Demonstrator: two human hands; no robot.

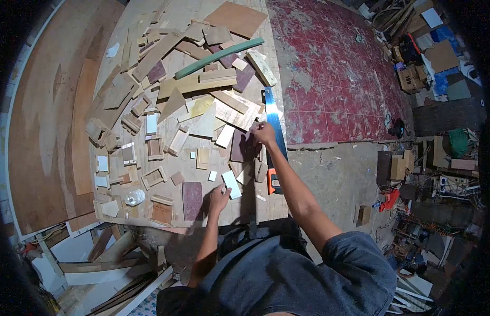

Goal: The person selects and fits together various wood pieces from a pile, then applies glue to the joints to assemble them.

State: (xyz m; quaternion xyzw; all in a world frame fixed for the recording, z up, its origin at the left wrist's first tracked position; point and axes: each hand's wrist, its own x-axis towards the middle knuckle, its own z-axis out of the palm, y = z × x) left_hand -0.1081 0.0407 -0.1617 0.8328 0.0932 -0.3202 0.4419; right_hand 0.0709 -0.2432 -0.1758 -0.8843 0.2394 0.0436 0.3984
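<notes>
My left hand [219,199] is at the near edge of the worktable, its fingers and thumb closed on the lower left edge of a white rectangular piece [233,184]. Farther out, my right hand [264,133] is closed with the fingertips together over the wood scraps; what it may hold is too small to make out. A handsaw [274,124] with an orange and black handle lies just right of that hand. Below the right hand lies a dark reddish board [240,146], partly in shadow. A small white block [212,176] sits left of the white rectangular piece.
Scrap wood covers much of the worktable [234,210], including a long green strip [218,58] and several small wooden frames [154,177]. A clear plastic bag [134,197] lies near the left front. Red worn flooring [334,79] and piled clutter are to the right.
</notes>
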